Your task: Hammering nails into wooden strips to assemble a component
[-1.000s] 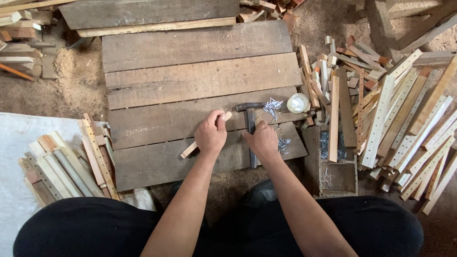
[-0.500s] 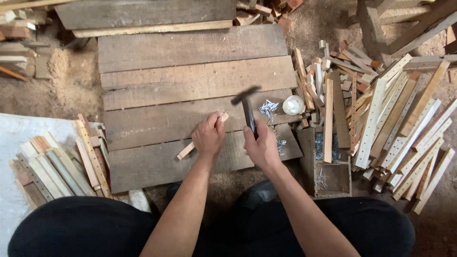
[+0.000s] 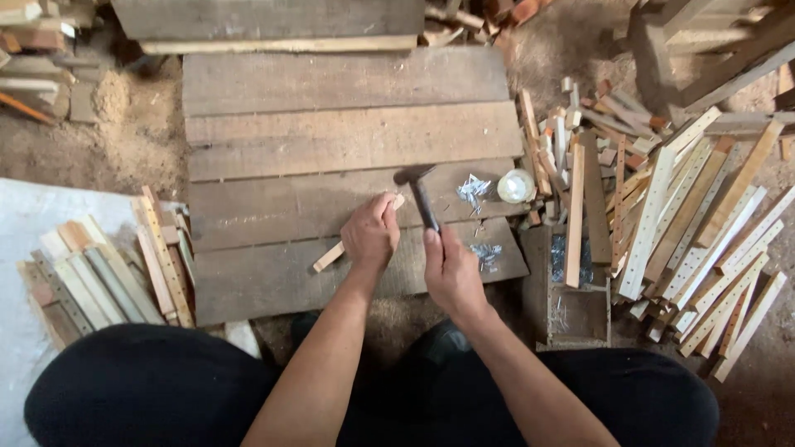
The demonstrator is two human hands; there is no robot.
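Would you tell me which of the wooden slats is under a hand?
The short slat on the planks, pinned by the left hand; the other slats lie in piles at either side.

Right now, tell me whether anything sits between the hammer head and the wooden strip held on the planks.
Nothing visible does. The hammer in the right hand is raised just right of the wooden strip, which the left hand pins to the planks. The nails lie off to the right.

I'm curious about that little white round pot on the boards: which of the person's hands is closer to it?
The right hand, gripping the hammer, lies nearer the white pot, below and left of it. The left hand, on the wooden strip, sits farther left.
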